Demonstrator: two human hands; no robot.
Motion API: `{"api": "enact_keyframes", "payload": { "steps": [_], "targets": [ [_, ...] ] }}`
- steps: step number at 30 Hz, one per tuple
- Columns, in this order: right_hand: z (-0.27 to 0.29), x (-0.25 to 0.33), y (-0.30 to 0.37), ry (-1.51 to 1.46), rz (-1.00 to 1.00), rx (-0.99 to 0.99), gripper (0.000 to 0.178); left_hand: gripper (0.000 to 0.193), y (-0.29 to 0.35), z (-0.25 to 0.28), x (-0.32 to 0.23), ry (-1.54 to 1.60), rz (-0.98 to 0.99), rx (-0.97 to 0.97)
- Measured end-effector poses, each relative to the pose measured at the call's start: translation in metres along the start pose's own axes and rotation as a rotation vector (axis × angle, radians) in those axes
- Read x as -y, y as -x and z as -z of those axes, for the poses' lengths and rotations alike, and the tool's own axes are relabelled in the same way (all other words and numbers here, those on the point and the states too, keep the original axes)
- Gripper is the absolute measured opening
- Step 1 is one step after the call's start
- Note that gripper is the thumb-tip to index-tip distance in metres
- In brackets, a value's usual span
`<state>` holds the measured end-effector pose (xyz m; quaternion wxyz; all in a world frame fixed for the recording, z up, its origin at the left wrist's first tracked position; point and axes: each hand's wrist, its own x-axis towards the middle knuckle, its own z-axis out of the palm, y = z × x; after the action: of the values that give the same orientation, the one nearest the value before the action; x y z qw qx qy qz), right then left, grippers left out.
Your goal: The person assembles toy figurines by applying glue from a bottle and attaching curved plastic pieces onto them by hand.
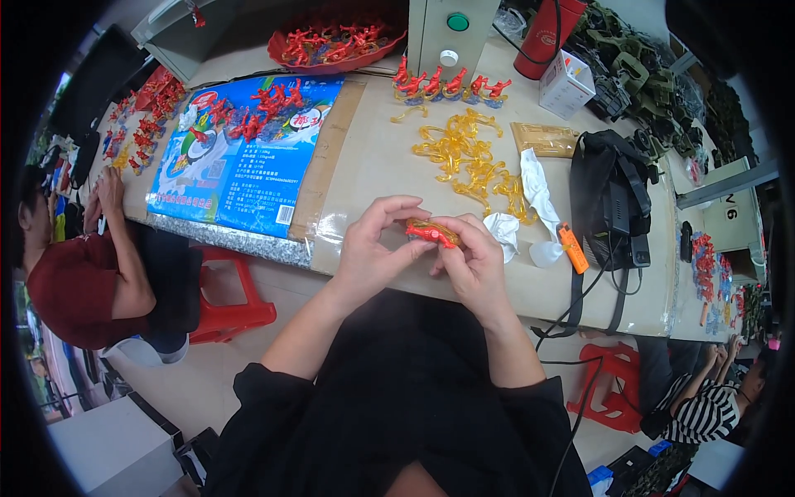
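Carefully now, a small glossy red-and-yellow plastic figure (434,235) sits between two sets of fingertips.
The bare left hand (371,250) grasps its left end, the bare right hand (477,263) its right, near the front edge of the pale tabletop (358,178); translucent yellow curved plastic pieces (464,153) lie beyond. Light, even pressure with opposed thumbs and fingertips seems best, steadying the red body without bending the slim yellow part.

The held piece (434,234) appears glossy red plastic. The yellow curved pieces (465,151) appear translucent, smooth plastic. The blue panel (277,195) resembles printed cardboard; the tissue (538,189), crumpled matt paper.
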<state>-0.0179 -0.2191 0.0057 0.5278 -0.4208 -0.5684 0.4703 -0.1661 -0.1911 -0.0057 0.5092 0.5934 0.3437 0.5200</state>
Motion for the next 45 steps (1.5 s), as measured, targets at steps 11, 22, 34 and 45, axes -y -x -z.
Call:
{"api": "enact_keyframes", "payload": {
  "steps": [11,22,34,45],
  "targets": [
    [0.004,-0.005,-0.004,-0.05,-0.131,0.042,0.026,0.032,0.001,0.005,0.003,-0.264,-0.118,0.012],
    [0.002,-0.015,-0.006,-0.155,-0.191,-0.055,0.024,0.035,-0.001,0.001,0.014,0.218,0.084,0.033],
    [0.004,-0.025,-0.009,-0.207,-0.159,-0.092,0.014,0.034,-0.004,-0.001,0.014,0.203,0.161,0.024],
    [-0.003,-0.029,-0.01,-0.179,-0.095,-0.143,0.01,0.022,-0.007,-0.006,0.016,0.098,0.131,0.001]
  ]
}}
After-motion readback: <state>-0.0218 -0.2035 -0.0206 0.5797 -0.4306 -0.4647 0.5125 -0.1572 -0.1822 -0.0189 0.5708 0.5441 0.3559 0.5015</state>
